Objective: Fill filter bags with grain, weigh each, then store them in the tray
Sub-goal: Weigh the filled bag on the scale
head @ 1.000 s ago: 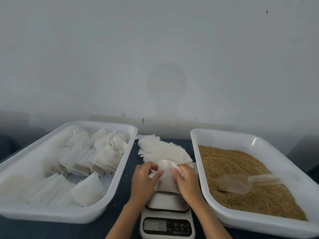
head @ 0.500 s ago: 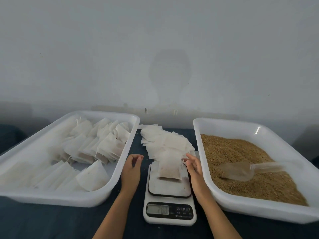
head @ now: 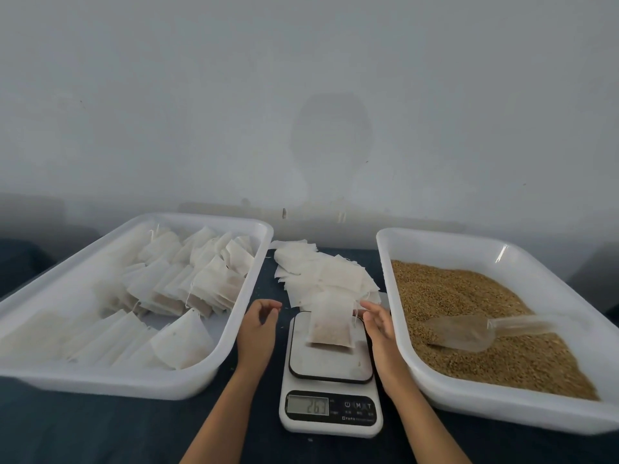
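A filled filter bag (head: 331, 324) lies on the platform of the white digital scale (head: 330, 393), whose display shows digits. My left hand (head: 258, 326) hovers just left of the scale, fingers loosely curled, holding nothing. My right hand (head: 380, 324) hovers at the scale's right edge, fingers relaxed, close to the bag's drawstring but apart from the bag. A heap of empty filter bags (head: 321, 272) lies behind the scale. The left white tray (head: 234, 329) holds several filled bags. The right white tray (head: 418, 373) holds brown grain (head: 469, 296) with a clear plastic scoop (head: 469, 333) lying in it.
Everything stands on a dark blue tabletop (head: 100, 430). A pale wall rises right behind the trays. The scale sits in the narrow gap between the two trays.
Both hands held the bag over the scale a second ago; they set it on the platform and drew apart to either side. The display reading has changed.
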Tool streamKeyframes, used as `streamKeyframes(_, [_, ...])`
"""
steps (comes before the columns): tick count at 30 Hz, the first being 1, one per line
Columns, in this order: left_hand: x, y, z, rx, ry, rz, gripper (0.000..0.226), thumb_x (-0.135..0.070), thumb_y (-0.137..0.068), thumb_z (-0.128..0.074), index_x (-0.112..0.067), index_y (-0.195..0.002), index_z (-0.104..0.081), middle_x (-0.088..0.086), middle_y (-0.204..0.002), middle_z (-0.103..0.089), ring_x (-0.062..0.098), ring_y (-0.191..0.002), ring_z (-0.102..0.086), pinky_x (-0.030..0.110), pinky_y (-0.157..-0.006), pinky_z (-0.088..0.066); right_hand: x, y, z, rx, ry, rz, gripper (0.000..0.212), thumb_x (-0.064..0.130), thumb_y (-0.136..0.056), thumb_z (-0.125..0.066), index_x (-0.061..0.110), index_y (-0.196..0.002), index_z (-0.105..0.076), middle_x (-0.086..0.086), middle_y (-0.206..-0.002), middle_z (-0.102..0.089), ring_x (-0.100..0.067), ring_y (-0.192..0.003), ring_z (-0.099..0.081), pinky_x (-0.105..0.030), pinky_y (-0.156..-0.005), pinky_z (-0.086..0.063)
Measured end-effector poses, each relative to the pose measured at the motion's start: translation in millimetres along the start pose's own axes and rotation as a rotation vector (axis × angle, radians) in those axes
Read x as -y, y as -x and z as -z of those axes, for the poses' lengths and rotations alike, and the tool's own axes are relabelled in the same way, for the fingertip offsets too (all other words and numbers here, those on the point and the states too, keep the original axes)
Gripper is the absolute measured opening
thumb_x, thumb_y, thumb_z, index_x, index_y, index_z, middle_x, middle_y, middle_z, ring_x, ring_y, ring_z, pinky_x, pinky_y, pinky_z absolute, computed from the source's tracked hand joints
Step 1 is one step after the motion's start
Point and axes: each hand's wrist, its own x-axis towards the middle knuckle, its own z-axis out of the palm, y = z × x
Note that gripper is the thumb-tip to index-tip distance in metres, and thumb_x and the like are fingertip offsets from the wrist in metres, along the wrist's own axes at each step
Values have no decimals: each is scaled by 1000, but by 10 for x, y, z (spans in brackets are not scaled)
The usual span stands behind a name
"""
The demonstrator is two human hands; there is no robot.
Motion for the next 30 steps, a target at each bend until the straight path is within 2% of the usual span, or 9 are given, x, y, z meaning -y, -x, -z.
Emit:
streamKeyframes(3, [4,-3,1,31,-24,-21,13,-3,-91,-53,-13,-91,-62,-1,-91,-63,11,-88,-57,16,-77,-41,11,-24,-24,7,26,0,23,8,-97,-44,1,-114,-58,-5,-107,-62,-7,-99,-56,-9,-86,-43])
streamKeyframes(6, [-28,-20,-47,182,-75,-25,6,-16,-90,-59,-15,-96,-61,-5,-92,-65,12,-90,-60,14,-75,-42,55,-101,-70,12,49,-47,22,12,-96,-47,-5,-101,-61,-12,-83,-59,-14,-77,-56,-16,-74,-42])
streamKeyframes(10, [-153,-39,-180,432,-173,6,43,-36,-78,-73,-19,-113,-55,-10,-106,-63,4,-102,-58,17,-88,-44,172,-235,-157,87,250,-121,29,23,-91,-58,7,-68,-52,-7,-64,-47,-16,-63,-46,-26,-60,-34])
streamKeyframes(12, [-214,-51,-237,487,-225,2,64,-36,-68,-81,-22,-121,-49,-8,-111,-62,6,-105,-58,21,-91,-46,212,-283,-218,97,326,-134,20,18,-88,-62,10,-72,-56,-11,-71,-57,-17,-65,-53,-29,-62,-41])
streamKeyframes(15, [-291,-89,-290,509,-275,-25,90,-38,-59,-86,-29,-132,-35,-4,-110,-59,13,-105,-56,25,-88,-48,269,-337,-305,34,398,-122,13,14,-86,-61,4,-94,-65,-13,-93,-68,-25,-85,-64,-40,-78,-53])
streamKeyframes(20, [-461,-181,-407,332,-530,-210,87,-43,-71,-73,-24,-140,-23,-5,-87,-58,18,-87,-56,24,-76,-37,374,-470,-445,-20,492,-46,22,20,-90,-59,5,-105,-61,-8,-103,-64,-25,-98,-59,-38,-87,-48])
streamKeyframes(24, [-579,-273,-450,109,-658,-281,57,-26,-83,-59,-17,-132,-31,3,-103,-65,25,-98,-60,29,-84,-38,571,-579,-585,-32,438,27,10,15,-89,-59,6,-93,-61,-4,-89,-62,-20,-85,-55,-28,-71,-42])
streamKeyframes(27, [-722,-303,-401,-30,-662,-301,27,-15,-88,-50,-12,-113,-39,3,-101,-63,23,-92,-58,31,-71,-41,750,-649,-711,4,414,110,9,9,-88,-58,12,-81,-54,0,-79,-57,-17,-76,-49,-25,-59,-34])
streamKeyframes(30, [-936,-342,-249,-142,-692,-287,26,-14,-91,-46,-9,-116,-38,6,-103,-63,24,-95,-57,31,-70,-43,984,-688,-895,52,372,192,20,9,-88,-58,13,-72,-46,1,-69,-48,-16,-68,-40,-25,-55,-28])
